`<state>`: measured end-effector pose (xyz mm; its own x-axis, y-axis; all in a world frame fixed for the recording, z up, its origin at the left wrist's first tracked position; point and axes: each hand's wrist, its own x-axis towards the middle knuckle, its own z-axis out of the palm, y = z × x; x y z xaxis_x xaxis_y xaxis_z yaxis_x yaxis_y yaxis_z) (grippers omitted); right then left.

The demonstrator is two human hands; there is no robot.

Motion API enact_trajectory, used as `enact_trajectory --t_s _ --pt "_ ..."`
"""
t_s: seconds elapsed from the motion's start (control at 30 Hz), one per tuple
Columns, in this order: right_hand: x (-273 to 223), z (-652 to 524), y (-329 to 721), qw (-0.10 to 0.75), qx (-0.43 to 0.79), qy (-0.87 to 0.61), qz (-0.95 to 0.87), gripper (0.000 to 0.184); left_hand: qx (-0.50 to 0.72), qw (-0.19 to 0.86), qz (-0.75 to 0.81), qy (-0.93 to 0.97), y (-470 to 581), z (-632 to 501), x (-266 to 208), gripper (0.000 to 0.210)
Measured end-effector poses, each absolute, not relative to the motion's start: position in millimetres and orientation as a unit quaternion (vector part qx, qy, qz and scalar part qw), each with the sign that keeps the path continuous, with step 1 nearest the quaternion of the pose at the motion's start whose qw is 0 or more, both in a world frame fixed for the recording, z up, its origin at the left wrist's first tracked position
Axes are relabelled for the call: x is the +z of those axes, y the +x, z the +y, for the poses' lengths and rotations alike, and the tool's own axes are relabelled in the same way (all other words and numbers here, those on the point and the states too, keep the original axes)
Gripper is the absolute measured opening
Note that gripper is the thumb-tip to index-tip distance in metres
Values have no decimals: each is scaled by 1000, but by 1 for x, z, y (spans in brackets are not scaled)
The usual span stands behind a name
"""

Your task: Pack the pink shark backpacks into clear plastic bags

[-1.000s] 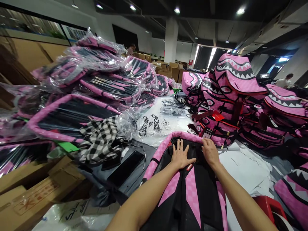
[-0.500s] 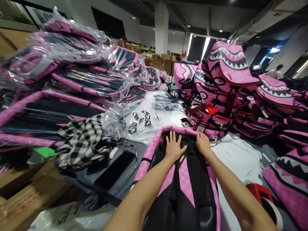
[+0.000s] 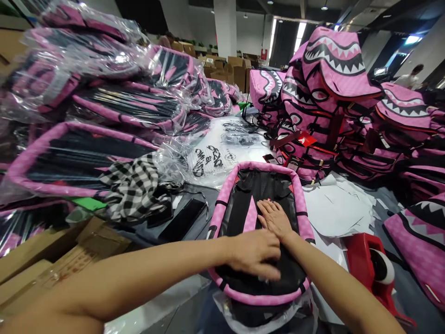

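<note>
A pink-and-black backpack (image 3: 301, 204) lies with its black back panel and straps facing up in front of me. My right hand (image 3: 277, 221) rests flat on the upper middle of that panel, fingers stretched out. Lower down, my left hand (image 3: 255, 254) reaches across over the panel, its fingers apart and slightly blurred. Neither hand grips anything. Clear plastic film (image 3: 274, 322) shows around the bag's near end. Beyond its far end lies a white plastic bag (image 3: 212, 160) with black handwriting.
Plastic-wrapped backpacks (image 3: 128, 106) are piled at left, and unwrapped pink shark-mouth backpacks (image 3: 333, 65) at right. Nearby are a black-and-white checked cloth (image 3: 130, 188), a dark phone (image 3: 184, 218), white paper sheets (image 3: 333, 208), a red tape dispenser (image 3: 359, 260) and a cardboard box (image 3: 69, 260).
Both hands have left the backpack's top edge and come down nearer to me. My left hand now crosses the panel, and the whole backpack outline shows. The view has tilted downward.
</note>
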<state>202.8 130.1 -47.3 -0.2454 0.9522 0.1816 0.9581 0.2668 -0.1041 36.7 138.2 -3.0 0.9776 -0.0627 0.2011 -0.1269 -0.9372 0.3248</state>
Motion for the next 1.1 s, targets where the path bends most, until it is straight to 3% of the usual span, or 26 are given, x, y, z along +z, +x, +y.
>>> enact_trajectory --t_s 0.13,0.27,0.33,0.43,0.53,0.63,0.8,0.97,1.1 --pt "-49 128 201 147 -33 -606 -781 46 90 44 7 995 34 127 -37 20" --pt "-26 109 194 216 -42 -589 -777 39 87 3 86 993 41 134 -58 21" --pt "-9 88 185 235 -40 -497 -834 33 101 -15 147 984 41 135 -57 23" --pt "5 53 166 159 -2 -240 -958 17 120 -38 217 968 39 142 -43 29" --pt "-10 37 154 73 22 -135 -988 17 97 -45 141 984 34 154 -30 40" --pt "-48 46 152 103 8 -121 -987 19 127 -46 142 980 28 162 -32 44" --pt "-95 58 154 155 -37 -148 -976 21 205 -14 339 918 31 158 -52 56" --pt "-70 40 158 240 -114 -229 -936 10 159 37 375 913 23 140 -57 80" --pt "-23 65 189 276 -166 -303 -897 16 108 52 313 942 -1 115 -53 104"
